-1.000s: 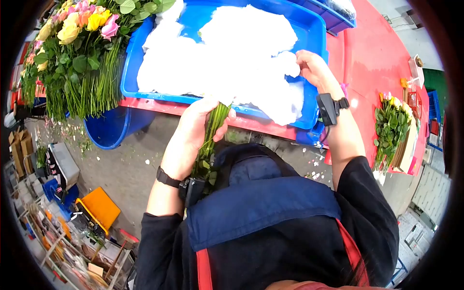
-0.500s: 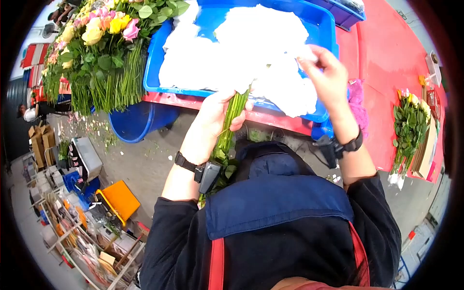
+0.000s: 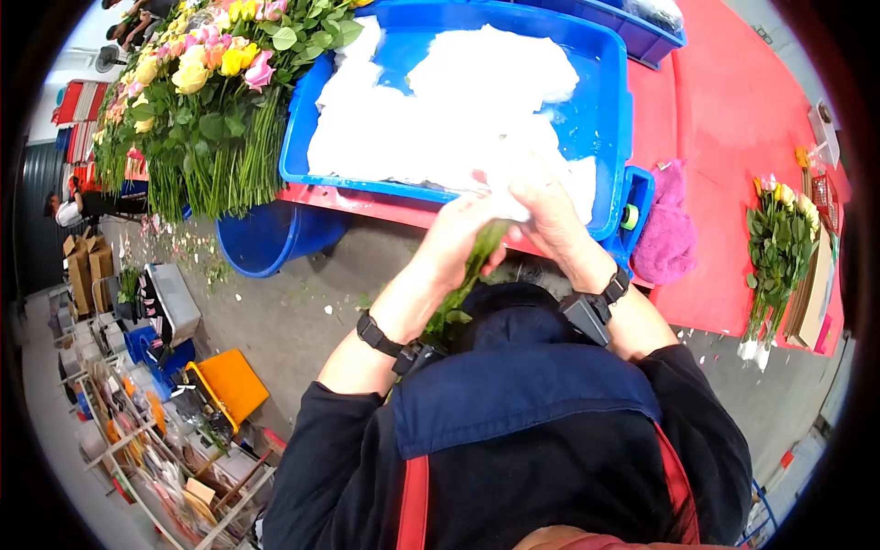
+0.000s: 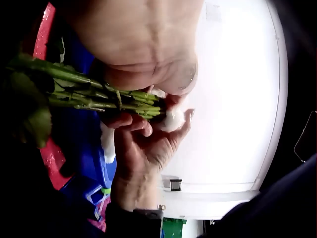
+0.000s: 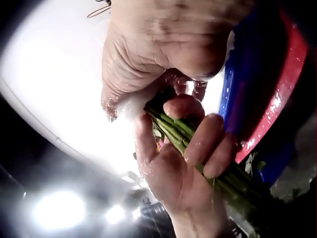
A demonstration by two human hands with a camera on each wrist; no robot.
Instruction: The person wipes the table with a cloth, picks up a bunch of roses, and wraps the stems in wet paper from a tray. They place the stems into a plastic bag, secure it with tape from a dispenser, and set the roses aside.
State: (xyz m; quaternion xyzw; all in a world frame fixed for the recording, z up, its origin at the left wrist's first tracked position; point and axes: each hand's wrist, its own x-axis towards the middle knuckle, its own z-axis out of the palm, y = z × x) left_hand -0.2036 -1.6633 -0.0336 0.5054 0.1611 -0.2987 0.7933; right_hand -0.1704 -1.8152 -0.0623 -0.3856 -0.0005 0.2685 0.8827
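Observation:
My left hand (image 3: 451, 240) grips a bundle of green flower stems (image 4: 133, 101), its fingers wrapped round them near the cut ends. In the right wrist view those fingers (image 5: 205, 144) curl over the stems. With thumb and fingers, my right hand (image 3: 553, 213) holds a wet white cotton-like wad (image 4: 173, 120) against the stem ends. The two hands meet at the front edge of a blue tray (image 3: 591, 115), which contains a large heap of the same white material (image 3: 403, 137). Leaves (image 4: 29, 109) show lower on the bundle; its flower heads are hidden.
Many roses (image 3: 192, 73) with long stems lie left of the tray, above a blue bucket (image 3: 261, 243). A pink cloth (image 3: 666, 229) and another rose bunch (image 3: 779, 247) rest on the red table (image 3: 720, 165). A blue crate (image 3: 637, 32) stands behind.
My right hand has come from the tray's right side, carrying a white piece, down and left to the stem ends. My left hand has kept its grip on the stems.

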